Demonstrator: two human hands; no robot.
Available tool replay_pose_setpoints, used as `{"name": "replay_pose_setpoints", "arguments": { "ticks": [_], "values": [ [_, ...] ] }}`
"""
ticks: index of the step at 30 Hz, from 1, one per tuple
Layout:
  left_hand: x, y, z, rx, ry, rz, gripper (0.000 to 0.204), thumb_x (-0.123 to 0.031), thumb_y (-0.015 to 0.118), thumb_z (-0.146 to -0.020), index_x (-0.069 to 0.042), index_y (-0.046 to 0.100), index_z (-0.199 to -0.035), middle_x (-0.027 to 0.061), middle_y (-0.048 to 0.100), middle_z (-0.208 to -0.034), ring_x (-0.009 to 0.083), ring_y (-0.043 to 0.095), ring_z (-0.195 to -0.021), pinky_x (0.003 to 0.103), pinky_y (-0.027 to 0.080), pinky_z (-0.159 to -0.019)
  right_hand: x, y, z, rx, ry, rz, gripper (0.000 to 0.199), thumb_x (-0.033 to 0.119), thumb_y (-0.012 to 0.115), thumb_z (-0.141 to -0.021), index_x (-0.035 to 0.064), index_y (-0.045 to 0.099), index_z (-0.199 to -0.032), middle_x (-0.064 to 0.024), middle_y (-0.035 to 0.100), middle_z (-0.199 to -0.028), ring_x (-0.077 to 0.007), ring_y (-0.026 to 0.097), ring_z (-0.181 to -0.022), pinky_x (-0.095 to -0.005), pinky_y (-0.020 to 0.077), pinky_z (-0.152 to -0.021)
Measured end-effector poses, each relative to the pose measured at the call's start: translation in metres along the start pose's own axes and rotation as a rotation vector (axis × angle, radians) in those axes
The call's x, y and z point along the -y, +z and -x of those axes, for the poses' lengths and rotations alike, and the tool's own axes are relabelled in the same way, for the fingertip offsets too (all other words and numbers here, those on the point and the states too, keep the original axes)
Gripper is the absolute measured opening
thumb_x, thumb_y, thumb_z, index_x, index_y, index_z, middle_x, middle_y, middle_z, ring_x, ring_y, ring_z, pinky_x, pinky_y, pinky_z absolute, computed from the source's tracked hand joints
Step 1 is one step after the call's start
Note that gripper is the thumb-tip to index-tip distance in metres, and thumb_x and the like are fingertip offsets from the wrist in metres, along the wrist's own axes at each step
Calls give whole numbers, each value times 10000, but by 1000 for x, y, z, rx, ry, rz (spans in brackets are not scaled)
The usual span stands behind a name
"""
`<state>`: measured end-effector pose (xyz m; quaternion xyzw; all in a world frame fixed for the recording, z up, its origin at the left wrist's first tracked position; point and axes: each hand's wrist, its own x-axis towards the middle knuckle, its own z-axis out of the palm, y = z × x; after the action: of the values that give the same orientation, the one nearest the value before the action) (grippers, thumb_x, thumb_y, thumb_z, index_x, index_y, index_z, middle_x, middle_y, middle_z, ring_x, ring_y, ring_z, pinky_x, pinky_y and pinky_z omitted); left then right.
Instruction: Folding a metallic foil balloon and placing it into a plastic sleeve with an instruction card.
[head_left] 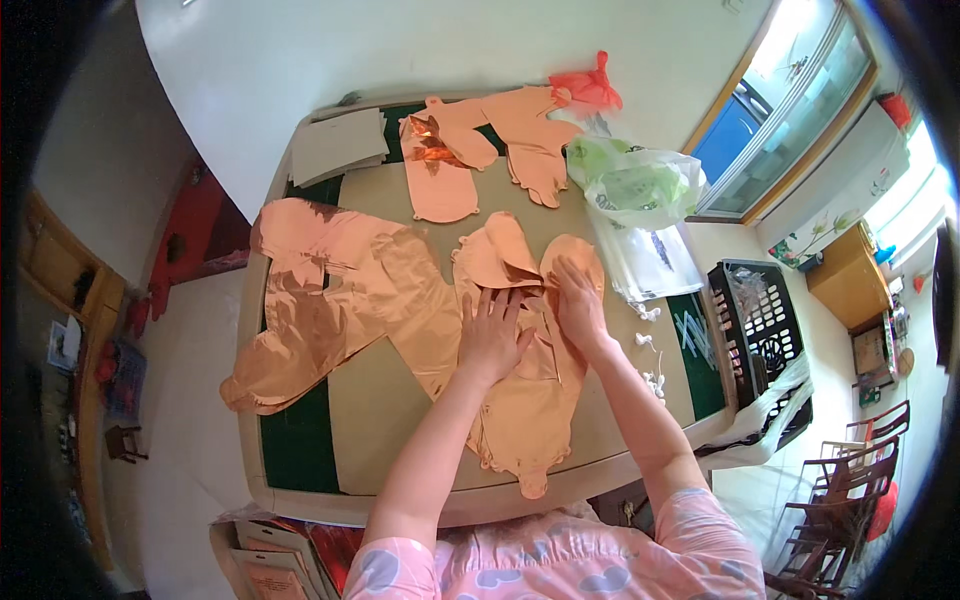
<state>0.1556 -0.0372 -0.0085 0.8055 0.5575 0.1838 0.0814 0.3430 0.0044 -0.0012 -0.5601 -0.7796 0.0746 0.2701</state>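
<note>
Foil sheet (525, 420), copper-coloured and partly folded, lies directly beneath both hands of a person in a patterned pink top (560, 560), near the middle of a tan board (375, 440) on a table. The left hand (493, 335), palm down with fingers spread, rests flat on the sheet, its fingertips at the lower edge of a turned-over flap (497, 250). The right hand (578, 305), also open and palm down, lies on the rounded lobe just to the right of that flap, fingers pointing away from the wearer and close together. Neither hand grips the foil, which runs from beyond the fingertips back between the forearms to a small tab near the table's close edge. To the left, a larger crumpled foil piece (330, 300) reaches the sheet's side, while more foil pieces (440, 185) lie beyond the hands, near a stack of grey card (338, 142) and a red plastic bag (590, 90). A green-and-white plastic bag (635, 185) sits to the far right, with a black basket (765, 320) beside the table
</note>
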Motion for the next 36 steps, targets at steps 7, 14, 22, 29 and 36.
{"name": "replay_pose_setpoints", "arguments": {
  "ticks": [7, 14, 22, 29, 36],
  "values": [
    [-3, -1, 1, 6, 0, -32, 648, -453, 494, -937, -58, 392, -1441, 106, 356, -1506, 299, 237, -1430, 566, 162, -1152, 2, -8, -3, 97, -13, 139, 498, 1, 537, -820, 40, 543, -1317, -180, 484, -1403, -337, 415, -1335, -487, 276, -1138],
    [-1, 5, 1, -21, 8, -69, 657, -461, 480, -939, -72, 373, -1458, 104, 357, -1508, 297, 245, -1428, 567, 160, -1152, 15, -6, -2, 6, 12, 47, 512, 20, 561, -832, 112, 553, -1335, -175, 488, -1399, -334, 405, -1344, -481, 262, -1148],
    [-1, 2, 1, -12, 13, -39, 650, -454, 491, -935, -65, 388, -1445, 109, 362, -1504, 300, 260, -1418, 566, 160, -1150, 8, 1, 0, -3, 178, -163, 501, 24, 564, -806, 58, 558, -1306, -193, 467, -1411, -345, 387, -1354, -490, 245, -1154],
    [1, 5, 2, -57, 32, -45, 649, -463, 478, -940, -68, 387, -1446, 115, 351, -1510, 304, 232, -1436, 571, 151, -1151, 22, 8, 13, 63, -51, 47, 566, -2, 536, -821, 71, 487, -1380, -191, 460, -1420, -348, 375, -1364, -487, 249, -1154],
    [-1, 3, 2, -43, 6, -34, 653, -466, 480, -940, -69, 383, -1450, 116, 348, -1514, 304, 230, -1439, 568, 153, -1151, 28, 15, 18, 7, 37, -158, 593, -52, 499, -820, 63, 452, -1400, -181, 480, -1406, -337, 405, -1343, -457, 269, -1150]
  ]
}}
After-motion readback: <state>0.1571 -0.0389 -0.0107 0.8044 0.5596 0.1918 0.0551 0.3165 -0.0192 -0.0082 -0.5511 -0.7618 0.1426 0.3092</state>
